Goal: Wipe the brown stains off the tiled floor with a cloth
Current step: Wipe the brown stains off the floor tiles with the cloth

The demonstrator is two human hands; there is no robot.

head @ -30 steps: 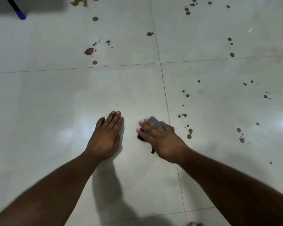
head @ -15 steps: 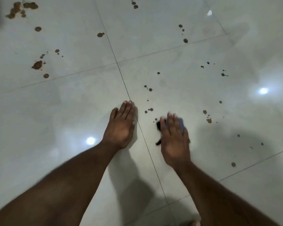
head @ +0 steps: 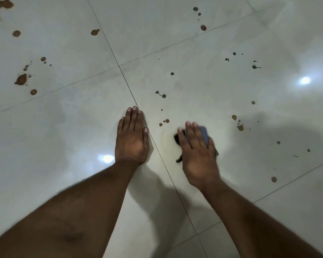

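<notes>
Your right hand (head: pixel 198 155) lay flat, fingers straight, pressing the cloth (head: pixel 203 135) to the floor (head: pixel 203 86); the cloth's long axis ran away from you, blue end past the fingertips. Your left hand (head: pixel 131 138) rested flat, fingers together, just beside a grout line (head: pixel 127 84). Brown stains (head: pixel 21 79) dotted glossy pale tiles, nearest ones (head: pixel 164 122) just ahead-left of the cloth.

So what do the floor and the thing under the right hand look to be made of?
Floor: looks like glazed ceramic or polished stone tile, pale and glossy; it mirrors lamp glare and has thin grout lines. Cloth under the right hand: soft grey-blue fabric, matte, with a dark limp edge sticking out; the weave is too blurred to tell.
</notes>
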